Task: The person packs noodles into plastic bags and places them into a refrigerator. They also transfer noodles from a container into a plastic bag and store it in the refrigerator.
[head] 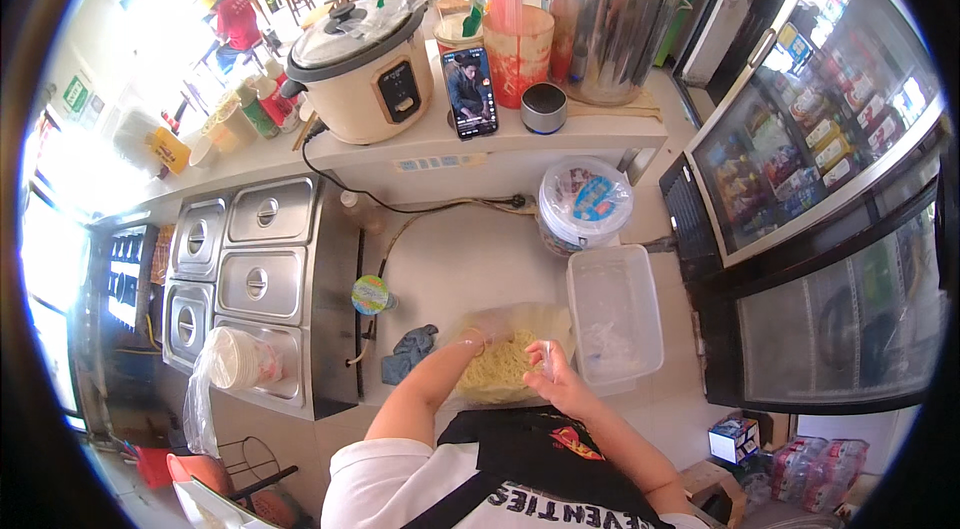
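Note:
Pale yellow noodles (499, 368) lie before me in a clear, see-through container or bag, whose outline is blurred. My left hand (491, 325), in what looks like a thin clear plastic glove, reaches into the far left part of the noodles. Its fingers are blurred, so their hold cannot be made out. At the near right side of the noodles, my right hand (555, 377) is curled with its fingers around a bit of clear plastic (551, 358). A translucent plastic tub (651, 304) stands just right of the noodles.
A blue-grey cloth (409, 355) and a sealed cup (373, 295) lie left. Steel lidded pans (262, 281) line the left side. A white bucket (585, 203) stands behind the tub. The raised shelf (360, 154) holds a cooker (364, 79), phone (471, 94) and steel pot (615, 26).

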`<state>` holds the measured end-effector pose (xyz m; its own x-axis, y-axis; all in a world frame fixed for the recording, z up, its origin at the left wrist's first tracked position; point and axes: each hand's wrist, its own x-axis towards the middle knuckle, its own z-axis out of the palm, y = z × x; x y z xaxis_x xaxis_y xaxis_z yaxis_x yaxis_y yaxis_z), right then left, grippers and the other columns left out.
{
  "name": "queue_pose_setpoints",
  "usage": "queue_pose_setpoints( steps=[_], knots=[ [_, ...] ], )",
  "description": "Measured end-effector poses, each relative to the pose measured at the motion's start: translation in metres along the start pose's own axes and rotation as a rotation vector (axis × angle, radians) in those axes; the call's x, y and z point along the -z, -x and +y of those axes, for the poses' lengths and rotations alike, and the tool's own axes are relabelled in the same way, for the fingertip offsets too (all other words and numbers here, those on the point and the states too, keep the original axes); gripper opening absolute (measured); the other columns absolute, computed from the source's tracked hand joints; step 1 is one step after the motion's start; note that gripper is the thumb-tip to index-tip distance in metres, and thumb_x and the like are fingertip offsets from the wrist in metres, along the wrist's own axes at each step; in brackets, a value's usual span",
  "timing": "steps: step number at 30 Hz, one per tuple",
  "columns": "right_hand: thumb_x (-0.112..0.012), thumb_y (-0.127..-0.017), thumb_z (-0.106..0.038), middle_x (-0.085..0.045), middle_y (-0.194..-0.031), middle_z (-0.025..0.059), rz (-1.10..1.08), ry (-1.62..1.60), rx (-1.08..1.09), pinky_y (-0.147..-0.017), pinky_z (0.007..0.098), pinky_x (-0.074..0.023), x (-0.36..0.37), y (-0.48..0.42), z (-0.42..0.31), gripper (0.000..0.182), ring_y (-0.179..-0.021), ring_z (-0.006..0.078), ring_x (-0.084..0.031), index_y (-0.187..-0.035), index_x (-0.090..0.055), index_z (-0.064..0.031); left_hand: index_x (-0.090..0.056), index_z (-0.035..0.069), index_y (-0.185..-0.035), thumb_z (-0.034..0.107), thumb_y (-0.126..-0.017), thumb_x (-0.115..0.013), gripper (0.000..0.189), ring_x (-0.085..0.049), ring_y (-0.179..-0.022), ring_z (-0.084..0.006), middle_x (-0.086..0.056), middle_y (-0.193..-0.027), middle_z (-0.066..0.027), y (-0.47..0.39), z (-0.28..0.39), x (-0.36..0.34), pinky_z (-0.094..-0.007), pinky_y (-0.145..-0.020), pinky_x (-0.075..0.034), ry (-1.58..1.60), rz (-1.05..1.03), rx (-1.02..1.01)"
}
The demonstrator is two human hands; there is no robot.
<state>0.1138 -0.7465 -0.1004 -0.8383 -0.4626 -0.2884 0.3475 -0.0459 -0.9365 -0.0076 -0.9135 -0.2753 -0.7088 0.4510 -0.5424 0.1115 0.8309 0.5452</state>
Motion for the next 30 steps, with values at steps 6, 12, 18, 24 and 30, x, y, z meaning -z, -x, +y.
queue_pose_setpoints(
  steps=[6, 12, 18, 24, 30],
  knots=[
    [-0.058, -0.087, -0.015, -0.033, -0.097, 0.0023, 0.002, -0.115, 0.033, -0.056, 0.0198, -0.033, -0.016, 0.005, 0.002, 0.043, -0.07, 0.0057, -0.035, -0.121, -0.032, -0.0132, -0.062, 0.008, -0.103, 0.025, -0.077, -0.056, 0.032, -0.059, -0.1, -0.0321, -0.062, -0.106, -0.0172, 0.057, 0.079, 0.072, -0.042, -0.086, -0.045, 0.08, 0.09, -0.039],
    [-0.057, -0.088, -0.011, -0.035, -0.099, 0.0005, 0.074, -0.421, -0.049, -0.05, 0.0194, -0.0291, -0.014, -0.003, -0.014, 0.043, -0.063, 0.005, -0.035, -0.121, -0.032, -0.0176, -0.062, 0.007, -0.101, 0.032, -0.074, -0.06, 0.036, -0.06, -0.097, -0.0301, -0.063, -0.101, -0.0175, 0.045, -0.028, -0.041, -0.0417, -0.085, -0.045, -0.374, -0.143, 0.007],
    [-0.062, -0.085, -0.018, -0.033, -0.096, 0.0015, -0.111, -0.195, 0.03, -0.056, 0.0193, -0.0327, -0.04, -0.01, -0.014, 0.045, -0.063, 0.005, -0.034, -0.12, -0.033, -0.0122, -0.06, 0.008, -0.106, 0.035, -0.074, -0.06, 0.042, -0.06, -0.096, -0.0299, -0.063, -0.1, -0.0168, 0.045, 0.049, -0.054, -0.0414, -0.083, -0.045, -0.389, -0.059, 0.019],
    [-0.063, -0.084, -0.017, -0.035, -0.095, 0.0019, 0.041, -0.189, -0.097, -0.057, 0.0199, -0.0344, -0.019, 0.0, 0.011, 0.047, -0.067, 0.0062, -0.036, -0.12, -0.033, -0.0118, -0.059, 0.009, -0.107, 0.035, -0.075, -0.059, 0.041, -0.06, -0.096, -0.0298, -0.064, -0.1, -0.0163, 0.015, 0.061, -0.118, -0.0407, -0.082, -0.046, -0.345, -0.022, -0.036],
    [-0.062, -0.085, -0.019, -0.039, -0.093, 0.0006, 0.183, -0.45, -0.07, -0.051, 0.0185, -0.0325, 0.011, -0.004, -0.003, 0.047, -0.066, 0.0057, -0.038, -0.122, -0.033, -0.0172, -0.059, 0.01, -0.107, 0.035, -0.076, -0.059, 0.04, -0.06, -0.095, -0.0297, -0.064, -0.099, -0.0159, -0.003, 0.05, -0.123, -0.04, -0.081, -0.046, -0.14, -0.072, -0.031]
  ],
)
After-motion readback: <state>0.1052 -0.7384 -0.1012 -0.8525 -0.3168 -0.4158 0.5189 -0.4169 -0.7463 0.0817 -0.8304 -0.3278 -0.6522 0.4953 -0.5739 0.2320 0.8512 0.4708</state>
